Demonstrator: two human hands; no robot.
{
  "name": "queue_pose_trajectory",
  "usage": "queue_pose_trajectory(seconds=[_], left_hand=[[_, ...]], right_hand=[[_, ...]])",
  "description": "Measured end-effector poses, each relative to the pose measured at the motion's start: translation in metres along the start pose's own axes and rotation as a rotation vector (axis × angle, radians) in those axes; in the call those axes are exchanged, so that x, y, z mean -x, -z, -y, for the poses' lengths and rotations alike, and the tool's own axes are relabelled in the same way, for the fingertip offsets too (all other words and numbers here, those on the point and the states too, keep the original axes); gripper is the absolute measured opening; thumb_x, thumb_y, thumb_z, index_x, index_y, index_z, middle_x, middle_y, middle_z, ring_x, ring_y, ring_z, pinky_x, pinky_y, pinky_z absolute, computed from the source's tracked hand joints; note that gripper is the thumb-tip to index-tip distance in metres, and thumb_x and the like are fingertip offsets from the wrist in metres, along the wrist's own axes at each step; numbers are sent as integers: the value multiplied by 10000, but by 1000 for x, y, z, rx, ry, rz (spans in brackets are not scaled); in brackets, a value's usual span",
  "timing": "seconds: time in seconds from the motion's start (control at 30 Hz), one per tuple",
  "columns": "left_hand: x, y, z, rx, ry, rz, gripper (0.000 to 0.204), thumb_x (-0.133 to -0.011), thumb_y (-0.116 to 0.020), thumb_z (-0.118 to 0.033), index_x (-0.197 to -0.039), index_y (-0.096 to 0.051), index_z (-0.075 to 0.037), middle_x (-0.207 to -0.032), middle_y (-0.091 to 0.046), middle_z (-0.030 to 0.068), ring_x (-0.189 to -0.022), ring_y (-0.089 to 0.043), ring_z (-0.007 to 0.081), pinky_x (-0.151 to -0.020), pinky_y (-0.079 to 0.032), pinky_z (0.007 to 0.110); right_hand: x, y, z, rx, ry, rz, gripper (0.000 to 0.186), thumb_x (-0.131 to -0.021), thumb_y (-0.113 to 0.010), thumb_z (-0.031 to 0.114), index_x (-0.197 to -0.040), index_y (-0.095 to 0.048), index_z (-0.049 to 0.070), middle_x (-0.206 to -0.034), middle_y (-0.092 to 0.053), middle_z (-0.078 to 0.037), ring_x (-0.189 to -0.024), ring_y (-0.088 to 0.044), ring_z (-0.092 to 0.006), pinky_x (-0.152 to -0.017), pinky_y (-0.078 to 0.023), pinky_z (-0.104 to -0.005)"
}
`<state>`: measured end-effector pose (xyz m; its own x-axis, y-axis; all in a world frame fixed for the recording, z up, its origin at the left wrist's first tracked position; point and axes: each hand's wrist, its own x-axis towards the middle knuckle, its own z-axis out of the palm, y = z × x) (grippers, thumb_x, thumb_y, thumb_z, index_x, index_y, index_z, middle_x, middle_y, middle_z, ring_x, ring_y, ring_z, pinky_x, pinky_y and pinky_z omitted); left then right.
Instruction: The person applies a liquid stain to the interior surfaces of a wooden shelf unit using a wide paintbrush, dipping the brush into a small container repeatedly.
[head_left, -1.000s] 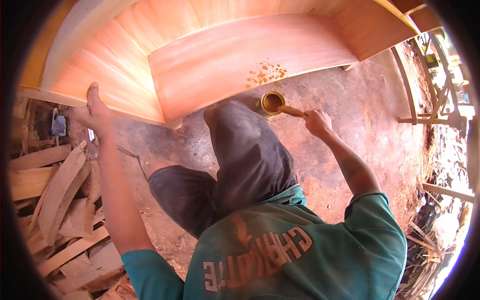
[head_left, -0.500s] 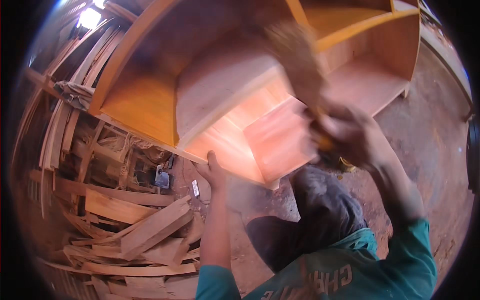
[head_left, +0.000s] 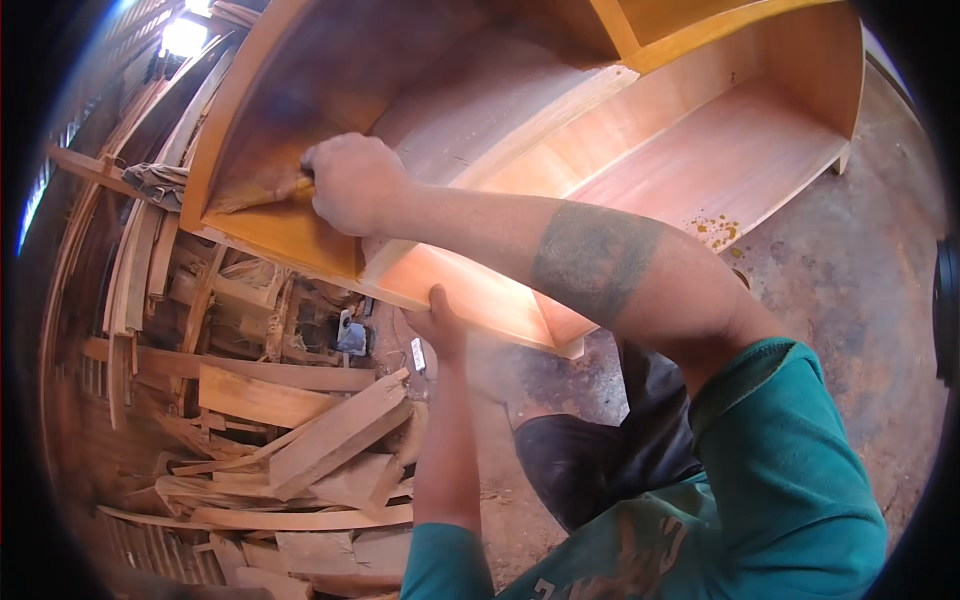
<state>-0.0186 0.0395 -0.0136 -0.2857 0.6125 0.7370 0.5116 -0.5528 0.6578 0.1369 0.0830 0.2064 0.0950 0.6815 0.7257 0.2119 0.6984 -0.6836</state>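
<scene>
A large wooden cabinet [head_left: 690,195] with open compartments fills the upper middle. Its left compartment has an orange-yellow finish, while the lower shelf is pale, bare-looking wood. My right hand [head_left: 355,182] is closed round a paintbrush [head_left: 262,192]. The bristles lie against the inner side of the left compartment, near its front edge. My left hand [head_left: 437,325] grips the cabinet's lower front edge with the thumb on top; the other fingers are mostly hidden. Yellow-brown drops [head_left: 716,230] spot the lower shelf at the right.
Wood offcuts [head_left: 335,440] lie heaped at the lower left. Long boards [head_left: 130,260] lean along the left side. A small blue-grey object [head_left: 351,335] and a white strip [head_left: 418,355] lie on the floor [head_left: 830,330] beyond my left forearm. My knee [head_left: 560,460] is below the cabinet.
My right hand has swung left with the paintbrush, from over the lower right shelf into the left compartment. My left hand stays on the cabinet's edge. The view has shifted slightly.
</scene>
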Motion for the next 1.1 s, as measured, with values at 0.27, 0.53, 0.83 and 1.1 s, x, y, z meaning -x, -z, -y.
queue_pose_trajectory(seconds=[0.27, 0.53, 0.83, 1.1], left_hand=[[4, -2, -27, -59, 75, -72, 335, -882, -617, -66, -1110, -540, 167, -1077, -621, 223, -969, -595, 314, -898, -478, 412], [0, 2, -9, -122, 92, 83, 389, -899, -607, -81, -1184, -492, 157, -1131, -593, 198, -1040, -573, 264, -909, -472, 367], [3, 4, -24, -24, 144, -2, 361, -876, -642, -81, -1112, -535, 170, -1079, -616, 212, -956, -579, 284, -896, -471, 398], [0, 23, 55, 28, 58, 75, 315, -952, -581, -135, -1123, -599, 129, -1138, -651, 219, -1031, -614, 251, -892, -491, 393]], right_hand=[[-3, 137, -58, -399, -141, -417, 313, -933, -574, 215, -1103, -631, -42, -981, -682, -254, -937, -662, -394, -866, -526, -491], [-2, 16, -1, -114, -97, 80, 259, -846, -565, 114, -1055, -676, 10, -1006, -699, -256, -964, -686, -396, -891, -546, -467], [17, 129, -44, -216, -129, -591, 222, -846, -610, 58, -1048, -587, -30, -980, -698, -262, -925, -686, -430, -841, -554, -487], [42, 3, 35, -321, -65, -42, 197, -863, -594, 94, -1035, -620, 4, -917, -677, -280, -918, -664, -434, -827, -519, -507]])
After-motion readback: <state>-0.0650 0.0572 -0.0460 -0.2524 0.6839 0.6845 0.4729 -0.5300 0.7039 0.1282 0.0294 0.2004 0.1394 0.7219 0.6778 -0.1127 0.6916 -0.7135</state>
